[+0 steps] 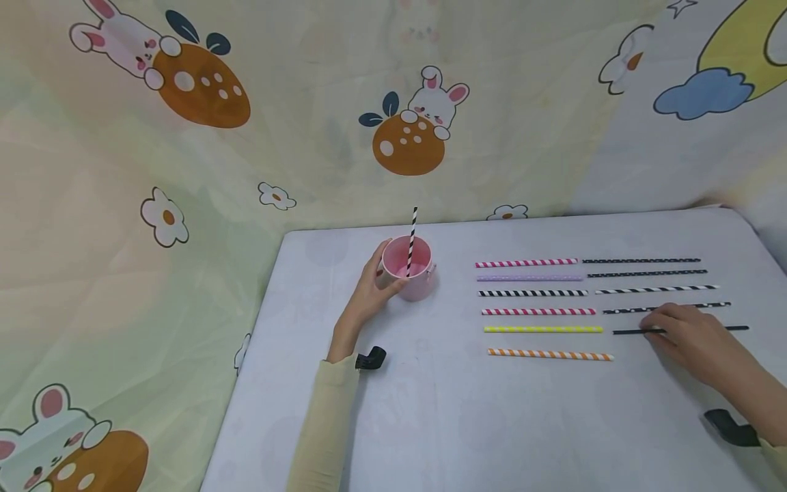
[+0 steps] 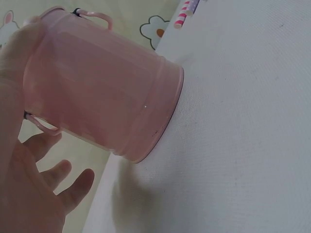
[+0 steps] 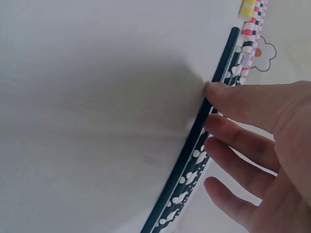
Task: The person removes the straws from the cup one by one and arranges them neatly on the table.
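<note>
My left hand point(image 1: 369, 290) grips a small pink bucket point(image 1: 419, 287) by its rim, thumb on the near side. A black-and-white striped straw point(image 1: 412, 236) leans upright inside the bucket. In the left wrist view the pink bucket point(image 2: 97, 82) shows its side handles and looks tilted, its base at the white table. Over on the right, my right hand point(image 1: 695, 338) pinches a plain black straw point(image 1: 627, 332), which lies along the tabletop. The right wrist view has thumb and fingertips at that black straw point(image 3: 187, 145), beside a white-dotted black straw point(image 3: 181, 198).
Left of the right hand, a column of paper straws holds a yellow straw point(image 1: 544, 329), an orange striped straw point(image 1: 550, 354), a purple straw point(image 1: 529, 278) and others. Several black-patterned straws, including a dotted straw point(image 1: 645, 273), lie behind the right hand. A patterned cloth point(image 1: 320, 137) hangs behind the table.
</note>
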Demonstrator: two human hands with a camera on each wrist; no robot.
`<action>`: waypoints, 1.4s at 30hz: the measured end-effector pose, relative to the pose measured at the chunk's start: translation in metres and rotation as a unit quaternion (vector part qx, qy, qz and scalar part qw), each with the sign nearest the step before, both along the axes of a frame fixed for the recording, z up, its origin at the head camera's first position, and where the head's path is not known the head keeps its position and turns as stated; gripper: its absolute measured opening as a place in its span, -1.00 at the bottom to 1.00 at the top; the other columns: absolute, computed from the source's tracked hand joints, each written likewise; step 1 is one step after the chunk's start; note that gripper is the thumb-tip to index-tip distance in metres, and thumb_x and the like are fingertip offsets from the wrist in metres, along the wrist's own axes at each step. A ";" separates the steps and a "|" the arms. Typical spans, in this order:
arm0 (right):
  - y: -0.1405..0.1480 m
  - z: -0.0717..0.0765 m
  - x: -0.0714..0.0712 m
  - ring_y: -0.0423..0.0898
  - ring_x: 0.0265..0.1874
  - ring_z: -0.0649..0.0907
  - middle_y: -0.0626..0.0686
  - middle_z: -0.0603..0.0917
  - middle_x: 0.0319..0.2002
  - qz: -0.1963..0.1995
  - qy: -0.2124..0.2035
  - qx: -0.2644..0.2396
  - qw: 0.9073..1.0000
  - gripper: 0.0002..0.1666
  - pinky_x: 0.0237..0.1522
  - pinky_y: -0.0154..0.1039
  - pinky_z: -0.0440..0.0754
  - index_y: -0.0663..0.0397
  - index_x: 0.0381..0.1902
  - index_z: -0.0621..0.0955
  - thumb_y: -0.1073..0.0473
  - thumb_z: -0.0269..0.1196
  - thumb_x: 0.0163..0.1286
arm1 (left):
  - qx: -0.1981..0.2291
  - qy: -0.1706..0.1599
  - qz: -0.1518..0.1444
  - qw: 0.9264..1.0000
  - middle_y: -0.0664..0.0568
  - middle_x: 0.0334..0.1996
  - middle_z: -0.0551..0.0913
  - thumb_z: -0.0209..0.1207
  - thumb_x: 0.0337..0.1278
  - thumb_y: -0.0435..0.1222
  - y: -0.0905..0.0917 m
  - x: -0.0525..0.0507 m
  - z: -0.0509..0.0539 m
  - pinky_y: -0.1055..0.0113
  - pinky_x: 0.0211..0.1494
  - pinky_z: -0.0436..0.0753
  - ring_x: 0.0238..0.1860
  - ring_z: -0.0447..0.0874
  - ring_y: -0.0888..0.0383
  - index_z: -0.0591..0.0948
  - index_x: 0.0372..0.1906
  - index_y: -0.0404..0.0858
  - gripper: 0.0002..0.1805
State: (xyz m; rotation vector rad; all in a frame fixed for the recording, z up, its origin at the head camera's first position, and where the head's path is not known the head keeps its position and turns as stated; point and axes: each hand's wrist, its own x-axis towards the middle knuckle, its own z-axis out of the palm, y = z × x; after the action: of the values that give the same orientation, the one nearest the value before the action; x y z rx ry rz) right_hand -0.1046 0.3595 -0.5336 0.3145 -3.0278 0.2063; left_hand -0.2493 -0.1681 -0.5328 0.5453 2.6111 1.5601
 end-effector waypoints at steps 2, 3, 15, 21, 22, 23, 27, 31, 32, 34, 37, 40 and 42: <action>0.000 0.002 0.000 0.27 -0.24 0.62 0.27 0.67 -0.25 -0.001 -0.007 0.004 1.000 -0.74 -0.17 0.23 0.56 0.18 -0.33 0.72 0.39 0.51 -0.05 | 0.001 0.004 -0.003 1.000 0.17 0.56 0.18 0.30 0.17 0.07 0.000 0.000 0.000 -0.17 0.51 0.28 0.59 0.07 0.05 0.05 0.59 0.22 -0.05; 0.000 0.003 0.000 0.28 -0.23 0.62 0.28 0.67 -0.24 -0.002 -0.012 0.004 1.000 -0.73 -0.16 0.24 0.56 0.18 -0.33 0.72 0.39 0.51 -0.05 | 0.002 0.005 -0.005 1.000 0.16 0.56 0.18 0.30 0.17 0.02 0.000 0.000 0.000 -0.18 0.51 0.28 0.59 0.07 0.05 0.05 0.59 0.21 -0.05; -0.002 0.014 0.000 0.31 -0.17 0.60 0.33 0.64 -0.12 0.008 -0.019 -0.022 1.000 -0.68 -0.14 0.27 0.56 0.13 -0.26 0.71 0.27 0.53 -0.03 | -0.001 0.000 -0.002 1.000 0.16 0.57 0.16 0.29 0.14 0.16 0.000 0.001 0.001 -0.17 0.52 0.27 0.60 0.04 0.03 0.04 0.59 0.23 -0.02; -0.006 0.020 -0.004 0.29 -0.07 0.58 0.31 0.65 -0.06 0.018 -0.030 -0.063 0.997 -0.63 -0.09 0.28 0.54 0.13 -0.19 0.72 0.22 0.55 0.00 | 0.002 0.007 -0.007 1.000 0.14 0.56 0.18 0.28 0.14 0.17 0.000 0.000 0.000 -0.20 0.51 0.27 0.59 0.06 0.01 0.05 0.59 0.22 -0.03; -0.008 0.022 -0.005 0.27 -0.05 0.57 0.29 0.65 -0.05 0.019 -0.036 -0.077 0.996 -0.63 -0.08 0.26 0.54 0.11 -0.17 0.72 0.21 0.55 0.01 | 0.003 0.008 -0.008 1.000 0.15 0.56 0.18 0.28 0.14 0.18 0.000 0.000 0.000 -0.19 0.50 0.28 0.59 0.07 0.03 0.06 0.59 0.23 -0.03; -0.009 0.024 -0.005 0.20 -0.03 0.56 0.25 0.66 -0.04 0.020 -0.041 -0.092 0.995 -0.62 -0.05 0.16 0.56 0.07 -0.15 0.73 0.20 0.55 0.03 | 0.003 0.009 -0.009 1.000 0.16 0.56 0.19 0.27 0.14 0.20 0.000 0.000 0.000 -0.19 0.50 0.28 0.59 0.07 0.04 0.06 0.58 0.23 -0.03; -0.016 0.031 -0.006 -0.36 0.04 0.51 0.06 0.68 -0.01 0.032 -0.053 -0.171 0.983 -0.59 -0.04 -0.43 0.53 -0.09 -0.05 0.72 0.14 0.54 0.10 | 0.003 0.011 -0.010 1.000 0.19 0.55 0.19 0.25 0.10 0.28 0.000 -0.001 0.000 -0.18 0.50 0.29 0.58 0.09 0.08 0.05 0.58 0.25 -0.01; -0.028 0.039 -0.009 -0.72 -0.01 0.36 -0.07 0.64 0.06 0.046 -0.075 -0.241 0.966 -0.54 -0.09 -0.74 0.39 -0.15 0.09 0.66 0.10 0.48 0.23 | 0.000 0.006 -0.006 1.000 0.22 0.56 0.17 0.22 0.06 0.36 0.000 0.000 0.001 -0.18 0.50 0.30 0.58 0.08 0.09 0.04 0.58 0.27 0.01; -0.032 0.041 -0.011 -0.72 -0.01 0.37 -0.15 0.62 0.08 0.050 -0.081 -0.254 0.963 -0.53 -0.08 -0.73 0.40 -0.15 0.13 0.64 0.09 0.45 0.26 | -0.001 0.006 -0.005 1.000 0.22 0.55 0.18 0.21 0.04 0.38 0.000 0.000 0.001 -0.17 0.49 0.30 0.58 0.08 0.09 0.04 0.58 0.27 0.02; -0.040 0.045 -0.014 -0.69 -0.01 0.43 -0.28 0.57 0.12 0.051 -0.098 -0.271 0.956 -0.50 -0.10 -0.65 0.50 -0.16 0.19 0.60 0.07 0.42 0.30 | -0.002 0.005 -0.004 1.000 0.22 0.55 0.18 0.20 0.01 0.42 0.000 -0.001 0.001 -0.16 0.49 0.31 0.57 0.08 0.10 0.05 0.58 0.27 0.04; -0.051 0.052 -0.018 -0.60 -0.05 0.55 -0.34 0.55 0.14 0.055 -0.122 -0.299 0.945 -0.47 -0.18 -0.49 0.63 -0.16 0.27 0.55 0.10 0.37 0.35 | -0.003 0.006 -0.003 1.000 0.21 0.55 0.18 0.19 0.00 0.43 0.000 -0.001 0.001 -0.16 0.49 0.30 0.58 0.08 0.09 0.05 0.58 0.26 0.05; -0.061 0.056 -0.024 -0.50 -0.02 0.63 -0.22 0.60 0.17 0.056 -0.149 -0.344 0.926 -0.46 -0.18 -0.43 0.67 -0.14 0.32 0.52 0.14 0.32 0.40 | -0.001 0.004 -0.004 1.000 0.19 0.56 0.17 0.22 0.06 0.36 0.000 0.000 0.001 -0.16 0.50 0.29 0.59 0.06 0.08 0.05 0.58 0.25 0.02; -0.068 0.058 -0.027 -0.47 0.03 0.63 -0.25 0.61 0.18 0.052 -0.160 -0.376 0.911 -0.45 -0.13 -0.50 0.63 -0.12 0.36 0.49 0.16 0.29 0.43 | -0.001 0.003 -0.004 1.000 0.18 0.56 0.17 0.26 0.11 0.26 -0.001 0.000 0.002 -0.18 0.50 0.28 0.59 0.05 0.07 0.06 0.58 0.23 -0.02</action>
State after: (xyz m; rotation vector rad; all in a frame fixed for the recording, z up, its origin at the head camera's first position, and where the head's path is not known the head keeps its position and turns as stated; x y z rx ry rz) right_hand -0.1319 0.2913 -0.4753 0.3915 -2.9202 1.5025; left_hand -0.2493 -0.1689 -0.5309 0.5603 2.6119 1.5564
